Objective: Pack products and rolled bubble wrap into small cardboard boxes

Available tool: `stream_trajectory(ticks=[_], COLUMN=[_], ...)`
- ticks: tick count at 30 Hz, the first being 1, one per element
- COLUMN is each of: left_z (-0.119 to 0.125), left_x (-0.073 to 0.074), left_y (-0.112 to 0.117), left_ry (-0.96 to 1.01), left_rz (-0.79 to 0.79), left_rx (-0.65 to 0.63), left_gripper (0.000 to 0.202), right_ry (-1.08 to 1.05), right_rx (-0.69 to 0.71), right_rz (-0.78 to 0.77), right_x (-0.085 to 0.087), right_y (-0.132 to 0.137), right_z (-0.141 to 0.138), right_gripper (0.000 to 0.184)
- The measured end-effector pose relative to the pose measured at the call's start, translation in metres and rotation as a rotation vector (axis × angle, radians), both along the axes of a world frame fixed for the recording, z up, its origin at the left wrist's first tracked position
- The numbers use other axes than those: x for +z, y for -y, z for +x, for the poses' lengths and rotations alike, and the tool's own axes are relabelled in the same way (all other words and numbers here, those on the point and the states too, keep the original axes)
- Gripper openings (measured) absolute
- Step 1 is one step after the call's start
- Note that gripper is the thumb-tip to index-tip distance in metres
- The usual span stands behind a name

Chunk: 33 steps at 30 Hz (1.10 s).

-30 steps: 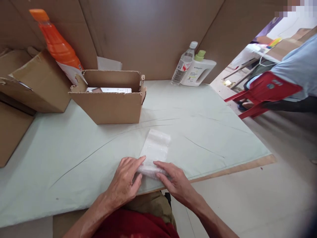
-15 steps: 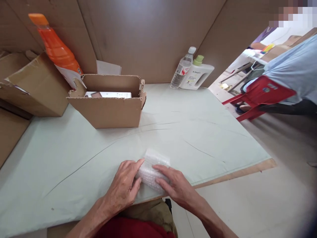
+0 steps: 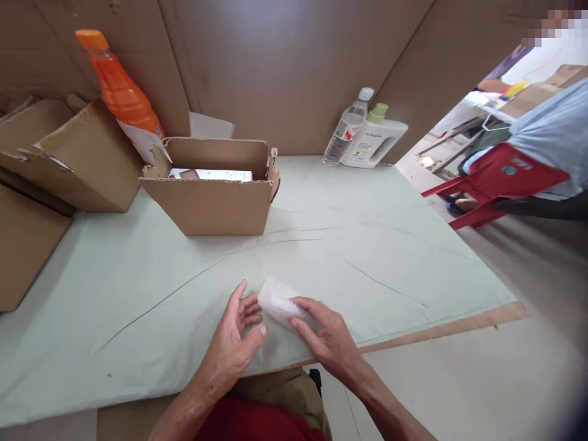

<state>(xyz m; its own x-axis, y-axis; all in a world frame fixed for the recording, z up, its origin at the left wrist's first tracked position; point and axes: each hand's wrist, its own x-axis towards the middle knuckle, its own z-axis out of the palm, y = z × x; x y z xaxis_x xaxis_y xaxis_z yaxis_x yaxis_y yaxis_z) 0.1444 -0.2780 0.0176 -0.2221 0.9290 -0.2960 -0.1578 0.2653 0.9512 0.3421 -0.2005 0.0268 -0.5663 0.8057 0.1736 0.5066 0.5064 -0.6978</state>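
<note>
A small bundle of clear bubble wrap (image 3: 278, 301) is near the table's front edge, at the middle. What it may wrap inside cannot be made out. My right hand (image 3: 324, 331) grips its right end, thumb in front and fingers over the top. My left hand (image 3: 241, 327) is just left of the bundle, fingers apart and palm turned toward it, holding nothing. Behind the hands stands an open cardboard box (image 3: 220, 208) with a white printed box (image 3: 225, 176) inside.
At the back left an orange bottle (image 3: 124, 92) leans beside more cardboard boxes (image 3: 92, 153). A clear water bottle (image 3: 346, 128) and a white jug (image 3: 374, 144) stand at the back right. Beyond the table, a person sits on a red chair (image 3: 514, 177).
My left hand has let go of the bubble wrap and opened beside it. The bundle now looks more tightly rolled and has turned a little in my right hand. The view has shifted slightly.
</note>
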Motion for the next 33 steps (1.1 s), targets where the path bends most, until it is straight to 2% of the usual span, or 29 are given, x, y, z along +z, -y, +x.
stream_trajectory(ticks=[2,4,6,8,9,10,13,15,17,19,21,23,24,26,28,30,33], left_z=[0.005,0.008,0.011,0.015,0.017,0.018,0.007,-0.016,-0.051,-0.092,-0.129,-0.157,-0.166,-0.176,-0.176,-0.171,-0.16], left_x=[0.004,0.008,0.012,0.013,0.013,0.012,0.015,0.026,0.048,0.075,0.1,0.115,0.119,0.119,0.115,0.112,0.111], left_y=[0.001,-0.001,-0.001,0.0,0.0,0.001,-0.002,-0.008,-0.019,-0.037,-0.06,-0.085,-0.096,-0.114,-0.122,-0.12,-0.103], left_ry=[0.129,0.118,0.026,-0.069,-0.111,-0.152,-0.342,-0.589,-0.893,-1.164,-1.374,-1.474,-1.49,-1.485,-1.481,-1.492,-1.495], left_rz=[-0.007,-0.004,0.033,0.08,0.105,0.13,0.256,0.39,0.531,0.619,0.701,0.727,0.72,0.702,0.735,0.813,0.887], left_rx=[0.011,0.033,0.027,-0.042,-0.08,-0.109,-0.145,-0.109,-0.003,0.149,0.263,0.283,0.267,0.23,0.204,0.187,0.15], left_gripper=[0.085,0.083,0.08,0.078,0.077,0.076,0.072,0.069,0.064,0.061,0.064,0.065,0.064,0.058,0.043,0.028,0.021], right_ry=[-0.038,-0.054,-0.066,-0.069,-0.061,-0.045,0.039,0.055,-0.028,-0.209,-0.387,-0.472,-0.469,-0.359,-0.095,0.233,0.59], right_rx=[0.083,0.117,0.107,0.126,0.156,0.194,0.288,0.289,0.206,0.082,-0.009,-0.039,-0.046,-0.095,-0.178,-0.242,-0.225], right_rz=[-0.143,-0.146,-0.127,-0.174,-0.2,-0.214,-0.211,-0.192,-0.146,-0.086,-0.024,0.055,0.11,0.252,0.399,0.493,0.492], right_x=[0.006,0.013,0.021,0.028,0.032,0.036,0.052,0.07,0.094,0.123,0.15,0.169,0.174,0.178,0.176,0.176,0.185], right_y=[0.002,0.002,-0.002,-0.009,-0.012,-0.016,-0.027,-0.036,-0.05,-0.068,-0.092,-0.12,-0.135,-0.161,-0.178,-0.185,-0.18], right_z=[-0.002,0.0,0.002,0.002,-0.001,-0.004,-0.019,-0.027,-0.033,-0.039,-0.051,-0.069,-0.08,-0.1,-0.116,-0.125,-0.13], right_gripper=[0.022,0.022,0.035,0.054,0.056,0.05,0.012,0.005,0.002,0.012,0.03,0.041,0.041,0.033,0.026,0.022,0.016])
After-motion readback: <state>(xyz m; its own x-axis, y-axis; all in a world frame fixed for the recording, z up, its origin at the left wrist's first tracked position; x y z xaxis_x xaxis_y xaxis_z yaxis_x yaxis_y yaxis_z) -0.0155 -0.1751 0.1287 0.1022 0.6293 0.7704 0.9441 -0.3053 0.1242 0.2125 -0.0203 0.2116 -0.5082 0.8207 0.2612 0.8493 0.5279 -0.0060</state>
